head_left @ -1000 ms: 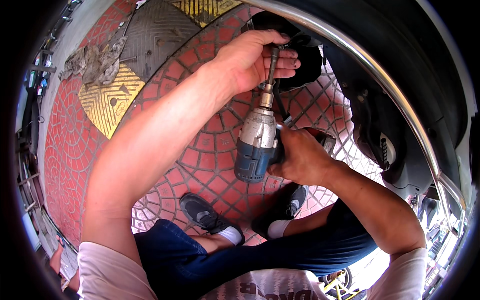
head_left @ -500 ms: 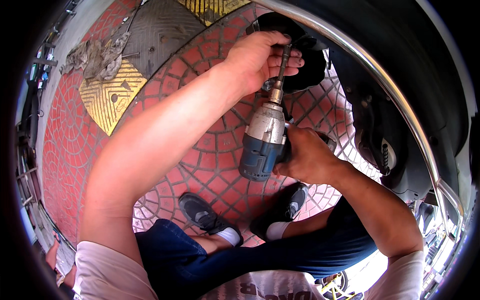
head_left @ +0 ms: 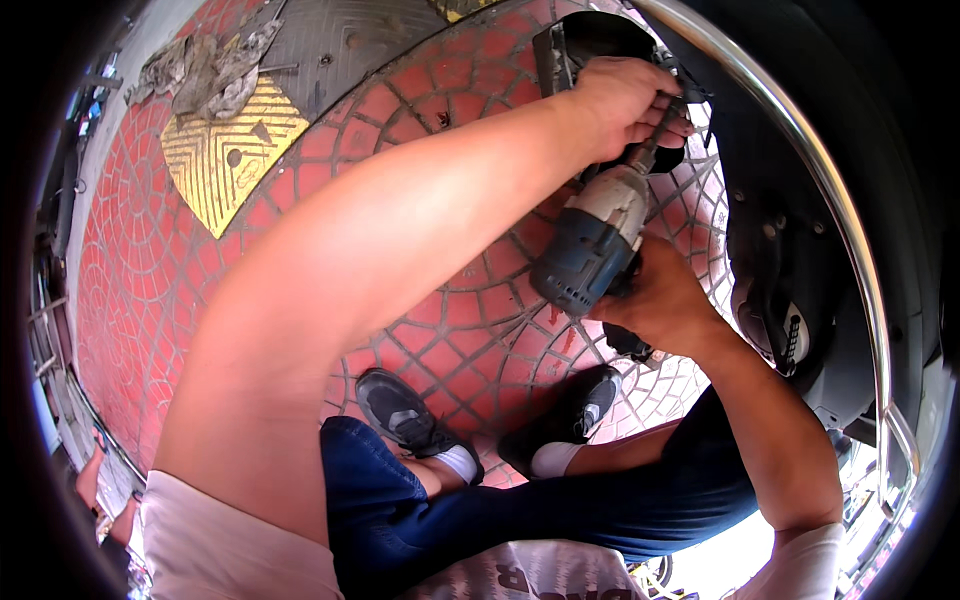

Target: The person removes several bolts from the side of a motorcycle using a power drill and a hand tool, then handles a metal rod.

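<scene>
My right hand (head_left: 655,295) grips a blue and silver cordless impact driver (head_left: 590,240), tilted toward the upper right. A long dark socket extension (head_left: 652,140) runs from its nose. My left hand (head_left: 630,100) is curled at the extension's far end, fingers around it, beside the underside of a black vehicle body (head_left: 860,150). A black curved plastic piece (head_left: 590,35) sits behind my left hand. What the socket meets is too small and shaded to make out.
A chrome rail (head_left: 830,180) curves along the vehicle. Red patterned paving (head_left: 420,300) bears a grey and yellow ribbed pad (head_left: 230,150) with a dirty rag (head_left: 210,70) on it. My shoes (head_left: 395,405) stand below. Another person's bare leg (head_left: 90,475) shows at the left edge.
Both my hands and the driver have moved right and upward, toward the vehicle. The driver has tilted from nearly vertical toward the upper right.
</scene>
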A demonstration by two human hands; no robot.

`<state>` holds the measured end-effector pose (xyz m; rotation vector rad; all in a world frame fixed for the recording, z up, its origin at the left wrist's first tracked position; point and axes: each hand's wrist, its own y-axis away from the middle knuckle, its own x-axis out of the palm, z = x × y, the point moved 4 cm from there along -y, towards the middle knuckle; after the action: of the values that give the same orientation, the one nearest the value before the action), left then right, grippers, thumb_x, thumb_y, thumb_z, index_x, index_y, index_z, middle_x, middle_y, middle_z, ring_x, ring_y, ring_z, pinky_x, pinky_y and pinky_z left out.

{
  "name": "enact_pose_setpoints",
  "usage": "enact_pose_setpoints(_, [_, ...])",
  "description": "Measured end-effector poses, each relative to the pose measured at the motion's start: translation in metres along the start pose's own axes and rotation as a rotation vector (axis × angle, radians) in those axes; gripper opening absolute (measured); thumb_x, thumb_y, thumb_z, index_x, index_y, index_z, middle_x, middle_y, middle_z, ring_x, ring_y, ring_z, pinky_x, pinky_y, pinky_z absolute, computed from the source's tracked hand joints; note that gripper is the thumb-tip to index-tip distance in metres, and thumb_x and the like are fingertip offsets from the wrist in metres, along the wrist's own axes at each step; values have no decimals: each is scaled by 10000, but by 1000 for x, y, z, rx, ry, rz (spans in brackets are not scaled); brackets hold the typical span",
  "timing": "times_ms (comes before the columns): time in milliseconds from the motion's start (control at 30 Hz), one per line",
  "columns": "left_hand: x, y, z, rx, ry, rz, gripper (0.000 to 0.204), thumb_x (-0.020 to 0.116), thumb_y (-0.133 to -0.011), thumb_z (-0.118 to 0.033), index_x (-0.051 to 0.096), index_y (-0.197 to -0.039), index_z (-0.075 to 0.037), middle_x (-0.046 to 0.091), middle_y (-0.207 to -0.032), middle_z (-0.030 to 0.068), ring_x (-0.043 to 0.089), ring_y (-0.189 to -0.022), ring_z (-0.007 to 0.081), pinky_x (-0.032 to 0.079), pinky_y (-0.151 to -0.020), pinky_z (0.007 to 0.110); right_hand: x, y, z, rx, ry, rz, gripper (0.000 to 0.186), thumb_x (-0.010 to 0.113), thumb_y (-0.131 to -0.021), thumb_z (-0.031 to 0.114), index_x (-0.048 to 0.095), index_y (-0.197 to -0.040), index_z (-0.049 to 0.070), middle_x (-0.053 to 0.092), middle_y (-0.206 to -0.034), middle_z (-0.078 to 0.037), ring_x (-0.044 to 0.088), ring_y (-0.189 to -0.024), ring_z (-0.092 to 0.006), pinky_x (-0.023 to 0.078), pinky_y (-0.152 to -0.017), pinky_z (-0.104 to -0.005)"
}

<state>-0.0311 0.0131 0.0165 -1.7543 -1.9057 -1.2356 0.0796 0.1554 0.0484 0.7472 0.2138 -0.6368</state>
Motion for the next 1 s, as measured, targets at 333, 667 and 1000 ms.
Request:
enact_pose_setpoints(333, [20, -28, 6, 14, 26, 34, 146, 639, -959, -90, 653, -987, 53, 708, -900, 184, 746, -761, 318, 654, -658, 436, -15, -12, -21, 5, -70, -70, 503, 867, -698, 84, 667, -1151, 0, 747, -1059, -134, 702, -1002, -236, 523, -937, -359])
enact_pose_setpoints(667, [15, -32, 7, -6, -34, 39, 180, 628, -982, -99, 650, -1060, 62, 707, -936, 197, 747, -822, 333, 649, -698, 444, -16, -19, -15, -22, -96, -44, 512, 859, -709, 22, 650, -1176, 9, 739, -1069, -115, 690, -1019, -204, 524, -954, -349])
enact_pose_setpoints(1000, [8, -43, 6, -63, -97, 212, 181, 640, -999, -133, 660, -1064, 34, 708, -954, 161, 732, -861, 301, 640, -760, 433, -6, -23, 5, 12, -63, -80, 353, 817, -748, 52, 684, -1072, 13, 750, -985, -87, 703, -919, -180, 546, -873, -334])
